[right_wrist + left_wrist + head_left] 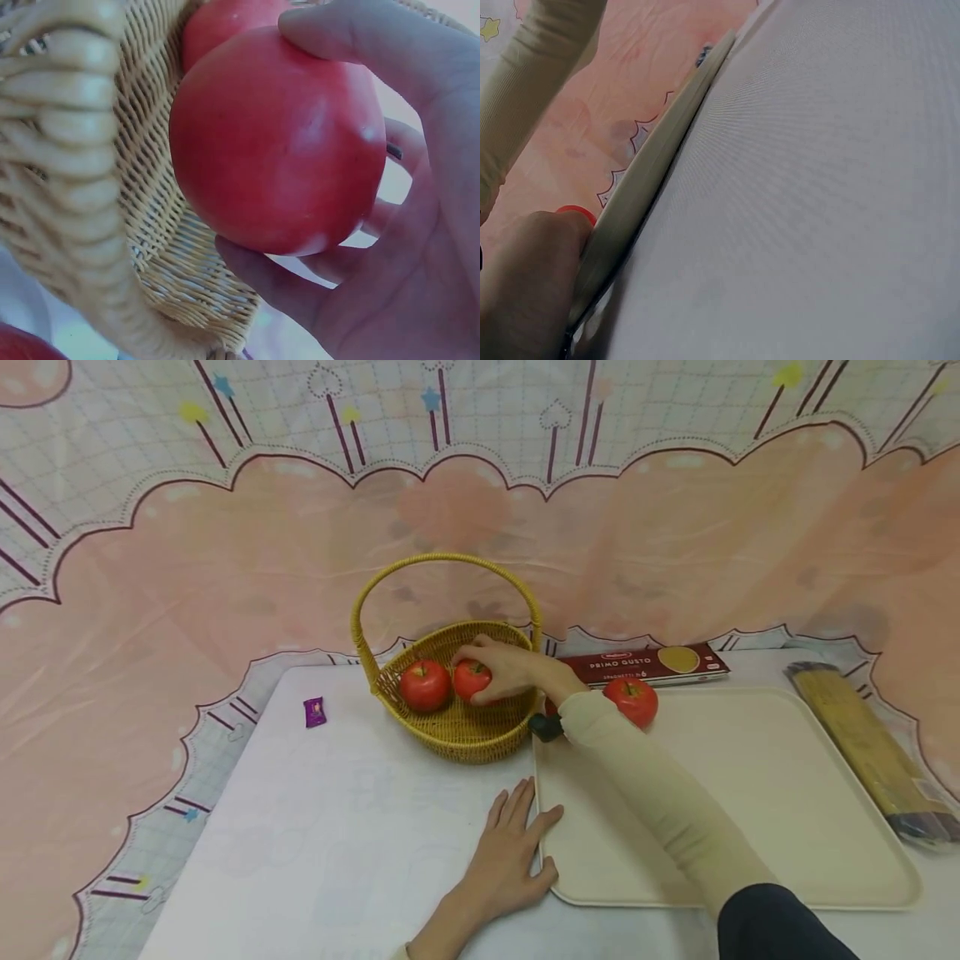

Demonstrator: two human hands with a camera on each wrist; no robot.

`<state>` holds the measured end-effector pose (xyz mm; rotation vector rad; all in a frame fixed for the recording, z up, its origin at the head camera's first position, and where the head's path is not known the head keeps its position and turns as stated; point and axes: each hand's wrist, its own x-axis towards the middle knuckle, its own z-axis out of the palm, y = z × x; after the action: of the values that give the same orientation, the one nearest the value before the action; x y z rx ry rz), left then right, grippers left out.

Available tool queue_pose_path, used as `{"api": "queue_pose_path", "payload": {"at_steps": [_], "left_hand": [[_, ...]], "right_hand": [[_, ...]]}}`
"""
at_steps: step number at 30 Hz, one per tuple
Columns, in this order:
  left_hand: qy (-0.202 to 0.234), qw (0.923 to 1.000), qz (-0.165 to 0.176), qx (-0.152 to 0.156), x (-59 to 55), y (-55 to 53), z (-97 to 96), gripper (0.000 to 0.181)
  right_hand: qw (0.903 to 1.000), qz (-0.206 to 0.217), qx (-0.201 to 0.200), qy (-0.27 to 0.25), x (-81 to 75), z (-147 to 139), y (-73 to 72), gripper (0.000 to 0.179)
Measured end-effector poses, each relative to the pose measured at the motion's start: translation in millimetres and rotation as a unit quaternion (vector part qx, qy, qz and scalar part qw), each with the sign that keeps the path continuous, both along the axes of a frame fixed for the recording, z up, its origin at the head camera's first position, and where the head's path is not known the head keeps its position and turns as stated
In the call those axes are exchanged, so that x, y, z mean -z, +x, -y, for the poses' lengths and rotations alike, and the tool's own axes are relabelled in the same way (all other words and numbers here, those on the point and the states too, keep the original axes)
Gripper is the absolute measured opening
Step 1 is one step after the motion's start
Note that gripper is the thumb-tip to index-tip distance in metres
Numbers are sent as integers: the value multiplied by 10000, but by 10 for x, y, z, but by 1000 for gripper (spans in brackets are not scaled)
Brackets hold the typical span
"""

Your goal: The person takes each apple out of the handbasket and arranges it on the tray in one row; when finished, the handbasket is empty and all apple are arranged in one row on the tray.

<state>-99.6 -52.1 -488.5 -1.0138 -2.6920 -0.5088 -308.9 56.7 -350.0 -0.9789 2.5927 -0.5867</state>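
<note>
My right hand (504,670) reaches into the yellow wicker basket (471,747) and grips a red apple (470,679). In the right wrist view, the thumb and fingers curve round this apple (277,142), its dark stem towards the palm. A second red apple (425,686) lies to its left inside the basket. My left hand (508,858) rests at the left edge of the cream tray (750,827), fingers extended and thumb over the rim. Near the tray's far edge is another red apple (632,702), partly covered by the right sleeve.
Behind the tray lies a dark red spaghetti box (637,665). A long bag of spaghetti (862,743) lies along the tray's right side. On the white table (300,827), left of the basket, is a small purple packet (315,712). The basket's tall handle (446,557) arches over it.
</note>
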Motion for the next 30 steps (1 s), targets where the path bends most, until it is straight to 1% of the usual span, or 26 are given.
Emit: {"api": "queue_pose_path", "payload": {"at_steps": [9,14,20,26,30], "left_hand": [[21,9999,99,-13,-9,10,4,57],[66,10000,65,3,0,6,-4,57],[82,10000,51,14,3,15,0,57],[89,10000,7,16,-2,13,2,56],[112,9999,-9,12,-4,10,2,56]], "right_hand": [[9993,-164,60,-320,-4,-73,104,65],[9985,-209,125,-492,-28,-87,165,67],[9977,-296,248,-563,-45,-124,217,67],[9963,-484,196,-676,-50,-158,257,66],[9957,-534,189,-730,-58,-183,302,65]]}}
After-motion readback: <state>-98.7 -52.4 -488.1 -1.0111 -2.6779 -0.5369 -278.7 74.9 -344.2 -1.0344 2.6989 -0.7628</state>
